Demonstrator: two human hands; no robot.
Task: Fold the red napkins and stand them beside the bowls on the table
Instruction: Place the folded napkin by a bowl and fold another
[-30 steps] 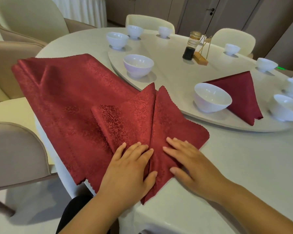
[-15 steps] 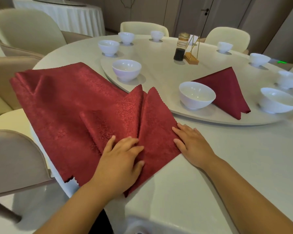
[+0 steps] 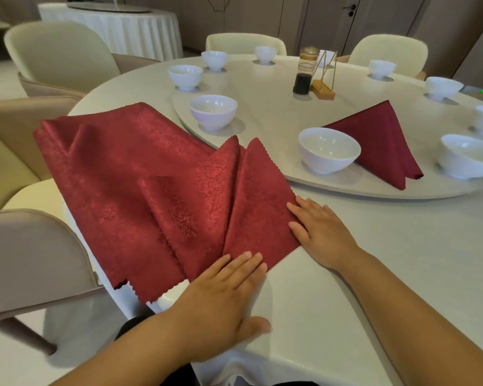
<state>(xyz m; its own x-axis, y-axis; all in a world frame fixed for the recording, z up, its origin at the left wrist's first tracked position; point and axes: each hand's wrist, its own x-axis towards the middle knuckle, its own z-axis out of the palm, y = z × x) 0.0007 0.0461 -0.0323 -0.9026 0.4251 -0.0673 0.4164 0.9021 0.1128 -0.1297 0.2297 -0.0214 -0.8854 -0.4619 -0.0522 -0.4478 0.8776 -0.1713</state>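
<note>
Napkin in work: red napkin (image 3: 243, 196) lies flat at the near edge of the tabletop (image 3: 388, 274), folded so that two pointed flaps meet along a centre crease, their tips aimed at the turntable (image 3: 271, 118).
Left hand: left hand (image 3: 221, 296) lies palm down, its fingers (image 3: 248, 260) straight and close together, the tips resting on the napkin's near corner. The thumb sits on bare tabletop, and nothing is gripped.
Right hand: right hand (image 3: 321, 232) lies flat on the tabletop just right of the napkin, its fingers (image 3: 296, 207) straight and slightly spread, the tips touching the cloth's right edge. It has hold of nothing.
Spare cloth: more red cloth (image 3: 101, 162) spreads under and to the left of the napkin, its scalloped edge hanging over the rim. From where I stand I cannot tell how many pieces it is.
Finished piece: folded napkin (image 3: 379, 140) rises to a point on the turntable, just beside the nearest bowl (image 3: 329, 150), on its right.
Other bowls: second bowl (image 3: 213, 111) stands at the turntable's left edge, just beyond the spare cloth. More white bowls ring the far side.
Centre: glass bottle (image 3: 304, 76) with dark liquid stands just beside a wooden stand (image 3: 322, 91).
Seats: cream chairs (image 3: 62, 57) surround the table.
</note>
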